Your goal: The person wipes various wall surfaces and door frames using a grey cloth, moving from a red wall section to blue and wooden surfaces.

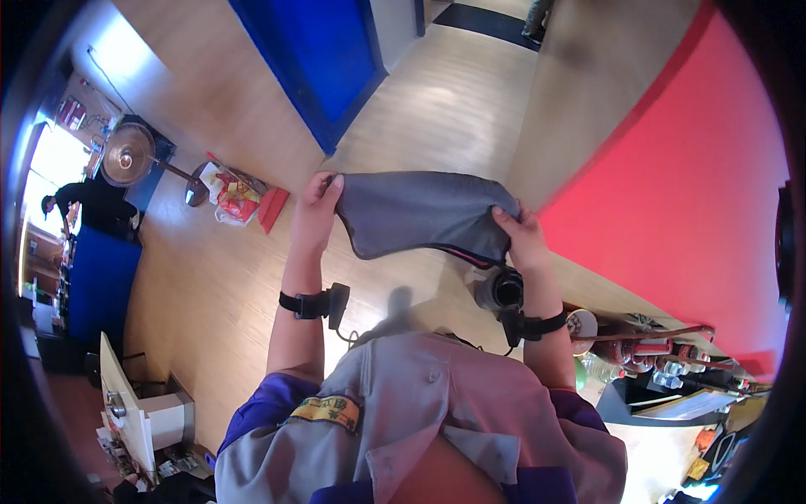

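A grey cloth [422, 211] with a dark edge is stretched between my two hands, held up in front of my body above the floor. My left hand [320, 205] pinches its upper left corner, thumb on top. At the cloth's right end, my right hand [524, 232] grips the fabric between thumb and fingers, and folds run from there. A strip of pink shows along the lower right edge. Black straps with small devices circle both wrists. Part of a dark cylindrical container [497, 291] shows just below the cloth's right end.
A standing fan [128, 155] and a red and white plastic bag [236, 200] stand at the left. A person in black [94, 205] bends over a blue counter [104, 290]. Bottles [601, 368] crowd the right side beneath a red wall panel [680, 189]. A blue door [321, 57] lies ahead.
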`<state>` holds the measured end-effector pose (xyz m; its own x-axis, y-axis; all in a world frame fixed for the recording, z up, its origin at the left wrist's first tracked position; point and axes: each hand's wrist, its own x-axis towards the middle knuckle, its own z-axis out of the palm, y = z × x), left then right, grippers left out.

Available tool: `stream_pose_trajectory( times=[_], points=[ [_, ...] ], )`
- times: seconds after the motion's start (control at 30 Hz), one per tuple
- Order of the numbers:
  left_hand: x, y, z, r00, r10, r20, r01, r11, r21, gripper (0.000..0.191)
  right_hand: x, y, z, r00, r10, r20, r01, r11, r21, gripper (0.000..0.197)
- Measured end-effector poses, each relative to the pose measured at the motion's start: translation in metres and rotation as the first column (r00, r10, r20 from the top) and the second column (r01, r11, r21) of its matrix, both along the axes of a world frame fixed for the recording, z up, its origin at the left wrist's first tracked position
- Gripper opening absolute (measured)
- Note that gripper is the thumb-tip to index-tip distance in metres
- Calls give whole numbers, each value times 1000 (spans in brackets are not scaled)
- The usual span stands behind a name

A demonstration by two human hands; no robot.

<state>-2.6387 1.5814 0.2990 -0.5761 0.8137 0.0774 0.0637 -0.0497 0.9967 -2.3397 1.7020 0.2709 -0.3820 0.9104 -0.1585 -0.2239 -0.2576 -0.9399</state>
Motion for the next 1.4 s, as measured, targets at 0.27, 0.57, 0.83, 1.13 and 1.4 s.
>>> stream_pose_trajectory(
  times=[0.27, 0.57, 0.83, 1.13, 1.4],
  points=[
    [-59, 23, -11, 987, 70, 142, -88, 989, 122, 20, -82, 21, 5, 986, 139, 88, -146, 986, 77, 60],
    [-204, -23, -2, 911, 354, 210, -392, 902, 182, 22, -279, 86, 29, 851, 406, -334, -364, 913, 184, 37],
    [-252, -3, 43, 914, 394, 97, -402, 911, 88, 19, -371, 85, 28, 690, 626, -363, -687, 725, -56, 38],
    [-322, 50, 15, 739, 593, -320, -560, 805, 197, 17, -453, 194, 9, 702, 654, -283, -661, 745, 82, 37],
    [-378, 136, 22, 654, 570, -497, -577, 801, 159, 16, -508, 321, 23, 790, 390, 472, -612, 483, 626, 40]
  ],
)
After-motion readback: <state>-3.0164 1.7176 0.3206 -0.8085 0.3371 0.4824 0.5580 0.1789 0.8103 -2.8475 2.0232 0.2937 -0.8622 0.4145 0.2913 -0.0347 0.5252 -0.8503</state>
